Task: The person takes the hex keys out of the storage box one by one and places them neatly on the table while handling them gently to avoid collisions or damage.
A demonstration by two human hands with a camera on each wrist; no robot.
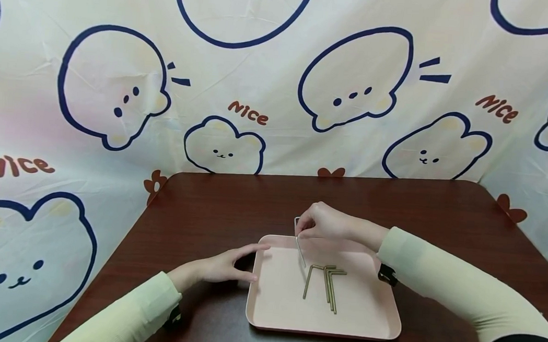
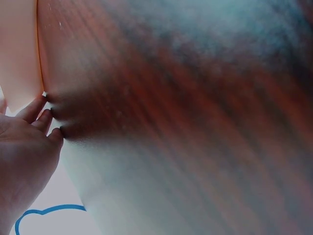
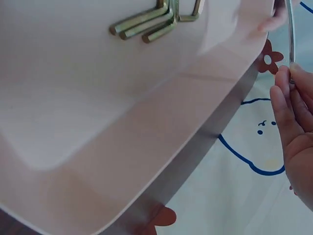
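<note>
My right hand [image 1: 327, 221] is above the far rim of a pink tray [image 1: 284, 315], pinching a silver L-shaped hex key [image 1: 301, 254] between thumb and fingers. The key's long arm slants down over the tray; its bent end shows beyond the fingers. Below it on the tray floor lie several brass-coloured hex keys [image 1: 307, 284], most bunched side by side with their bends at the far end. At the tray's left side, my left hand [image 1: 221, 266] has its thumb and forefinger spread, fingertips at the rim. The left wrist view shows fingertips [image 2: 56, 134] low by the table surface.
The tray stands on a dark brown wooden table [image 1: 206, 198]. A pale cloth [image 1: 275, 150] printed with cartoon outlines hangs behind the table and along its sides. Both forearms reach in from the front, in light yellow sleeves [image 1: 441, 278].
</note>
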